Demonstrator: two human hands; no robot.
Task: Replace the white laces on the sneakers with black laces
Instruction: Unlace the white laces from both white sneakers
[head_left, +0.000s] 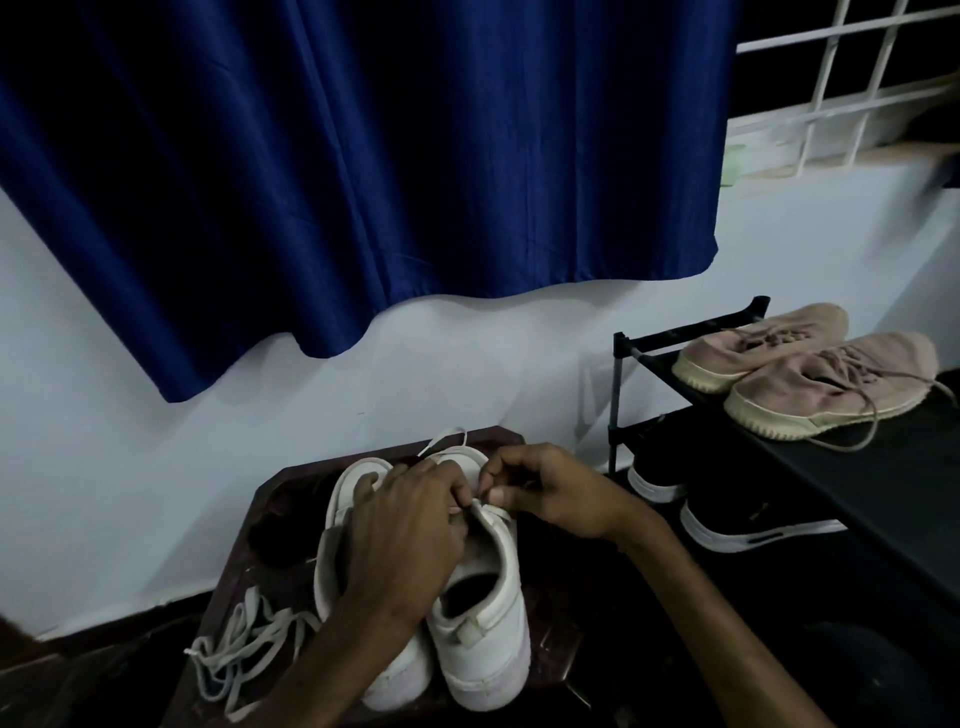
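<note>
Near left on the worktop (558, 644), a loose white lace (244, 649). Beyond, hands together on the right sneaker (488, 654): left hand (410, 525) gripping it, right hand (550, 488) pinching the threaded white lace (480, 506). Ease out crossing by crossing.

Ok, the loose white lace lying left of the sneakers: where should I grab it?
Probably pinch the loose white lace at the tangle's middle, where several strands cross, coming from above on its left side: it lies flat on the table, and the left sneaker crowds its right.
</note>
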